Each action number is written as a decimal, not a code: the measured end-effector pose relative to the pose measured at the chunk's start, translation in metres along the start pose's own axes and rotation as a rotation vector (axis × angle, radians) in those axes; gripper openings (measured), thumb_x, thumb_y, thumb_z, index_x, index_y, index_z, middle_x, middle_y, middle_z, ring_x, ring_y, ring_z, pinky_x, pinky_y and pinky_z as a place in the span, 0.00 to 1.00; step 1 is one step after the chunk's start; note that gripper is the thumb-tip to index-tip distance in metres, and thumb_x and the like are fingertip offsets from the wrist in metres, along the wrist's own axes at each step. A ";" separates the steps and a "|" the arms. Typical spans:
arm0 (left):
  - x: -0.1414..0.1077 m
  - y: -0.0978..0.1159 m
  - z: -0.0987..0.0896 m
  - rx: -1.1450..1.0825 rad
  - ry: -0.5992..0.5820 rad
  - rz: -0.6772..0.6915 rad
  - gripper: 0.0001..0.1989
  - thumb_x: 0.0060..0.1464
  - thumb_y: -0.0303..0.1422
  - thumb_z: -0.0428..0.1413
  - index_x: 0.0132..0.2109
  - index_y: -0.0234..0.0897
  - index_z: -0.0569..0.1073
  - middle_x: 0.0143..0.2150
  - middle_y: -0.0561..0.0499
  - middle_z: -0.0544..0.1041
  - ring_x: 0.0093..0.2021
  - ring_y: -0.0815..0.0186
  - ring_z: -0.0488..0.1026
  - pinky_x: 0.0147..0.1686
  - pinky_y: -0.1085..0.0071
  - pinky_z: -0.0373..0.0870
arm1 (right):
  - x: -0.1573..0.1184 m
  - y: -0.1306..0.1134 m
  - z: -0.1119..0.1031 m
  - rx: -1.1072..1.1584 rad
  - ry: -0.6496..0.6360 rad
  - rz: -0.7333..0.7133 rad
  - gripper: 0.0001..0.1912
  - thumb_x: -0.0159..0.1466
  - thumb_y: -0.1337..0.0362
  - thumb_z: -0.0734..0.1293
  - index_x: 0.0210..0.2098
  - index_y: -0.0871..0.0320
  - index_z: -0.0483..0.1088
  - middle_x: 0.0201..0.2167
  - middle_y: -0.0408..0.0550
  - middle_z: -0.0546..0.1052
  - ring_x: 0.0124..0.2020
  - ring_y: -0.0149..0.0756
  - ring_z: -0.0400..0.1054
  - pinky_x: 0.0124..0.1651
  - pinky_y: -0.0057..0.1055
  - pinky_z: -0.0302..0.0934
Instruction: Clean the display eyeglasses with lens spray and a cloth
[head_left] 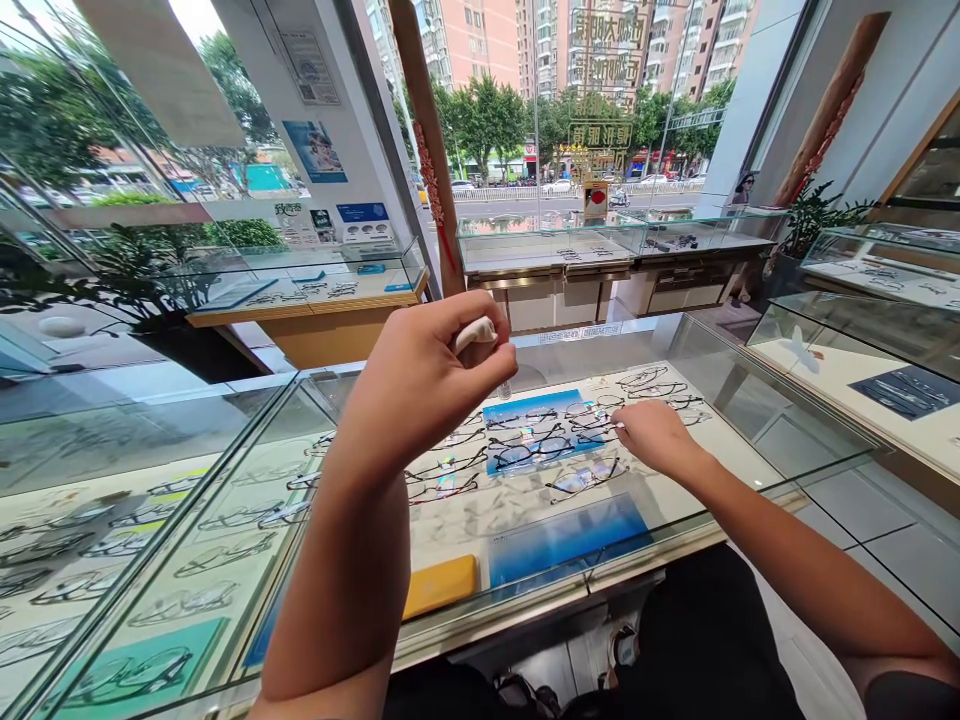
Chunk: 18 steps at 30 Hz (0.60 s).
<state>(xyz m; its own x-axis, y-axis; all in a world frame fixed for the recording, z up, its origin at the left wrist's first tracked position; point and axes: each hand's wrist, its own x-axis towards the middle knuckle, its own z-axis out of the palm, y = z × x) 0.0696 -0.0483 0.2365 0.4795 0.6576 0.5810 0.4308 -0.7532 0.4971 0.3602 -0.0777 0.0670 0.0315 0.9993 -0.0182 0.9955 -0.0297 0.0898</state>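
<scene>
My left hand (pixel 442 370) is raised over the glass display case (pixel 585 575), its fingers curled round a crumpled white cloth (pixel 475 333). Lower and to the right, my right hand (pixel 654 434) is closed beside the rows of eyeglasses (pixel 532 447); what its fingertips hold, if anything, is too small to make out. Several frames lie on a blue sheet (pixel 499 412) under the hands. One pair with clear lenses (pixel 586 478) lies nearer the front edge.
A yellow case (pixel 442 588) and a blue panel (pixel 566 540) lie near the front edge. More glass cases stand at the left, right and by the window. Potted plants (pixel 161 280) stand beyond, and my legs (pixel 712 640) are below the front edge.
</scene>
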 end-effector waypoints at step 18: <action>-0.001 0.001 -0.001 0.048 -0.048 0.011 0.08 0.57 0.34 0.59 0.31 0.38 0.75 0.26 0.55 0.72 0.26 0.69 0.63 0.26 0.72 0.58 | -0.010 0.008 -0.024 0.153 -0.036 0.000 0.14 0.71 0.65 0.64 0.42 0.50 0.84 0.37 0.45 0.86 0.39 0.41 0.77 0.34 0.33 0.53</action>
<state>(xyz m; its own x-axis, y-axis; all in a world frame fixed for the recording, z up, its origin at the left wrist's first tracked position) 0.0690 -0.0496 0.2371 0.5201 0.6499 0.5542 0.4610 -0.7598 0.4584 0.3654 -0.0877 0.0918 0.0314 0.9980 -0.0544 0.9974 -0.0349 -0.0631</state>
